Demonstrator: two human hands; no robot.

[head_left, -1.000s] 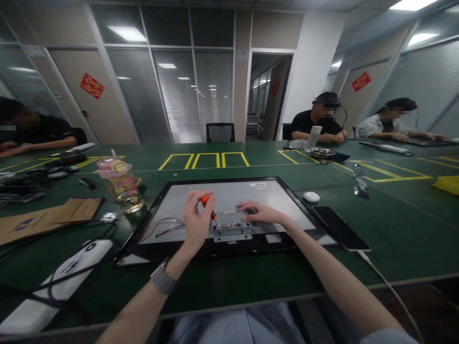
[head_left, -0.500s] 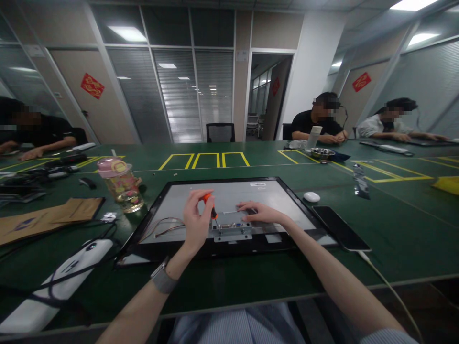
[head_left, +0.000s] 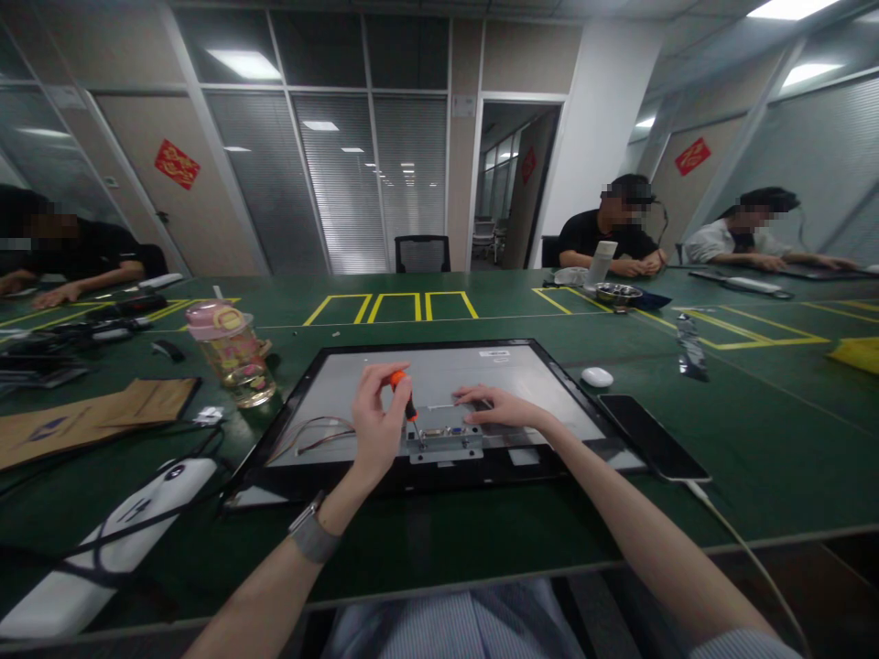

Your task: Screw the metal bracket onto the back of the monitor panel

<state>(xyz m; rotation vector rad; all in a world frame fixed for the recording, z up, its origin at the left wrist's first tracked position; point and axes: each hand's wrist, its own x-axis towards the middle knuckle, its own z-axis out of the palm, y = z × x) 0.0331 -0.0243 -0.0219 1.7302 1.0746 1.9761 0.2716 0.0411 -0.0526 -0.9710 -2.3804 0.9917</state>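
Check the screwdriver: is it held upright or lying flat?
Upright, leaning slightly: the left hand holds the screwdriver handle-up, its lower end pointing down at the metal bracket. Whether it touches, I cannot tell.

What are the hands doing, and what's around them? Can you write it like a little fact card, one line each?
Left hand: holds the screwdriver
Screwdriver: orange and black, tip down at the left end of the bracket
Right hand: fingers spread, by the bracket's far right side
Under the bracket: panel with a black edge
Wires: on the panel, left of the bracket
Left of panel: cup with a pink lid
Right of panel: phone, cable plugged in
Table: green
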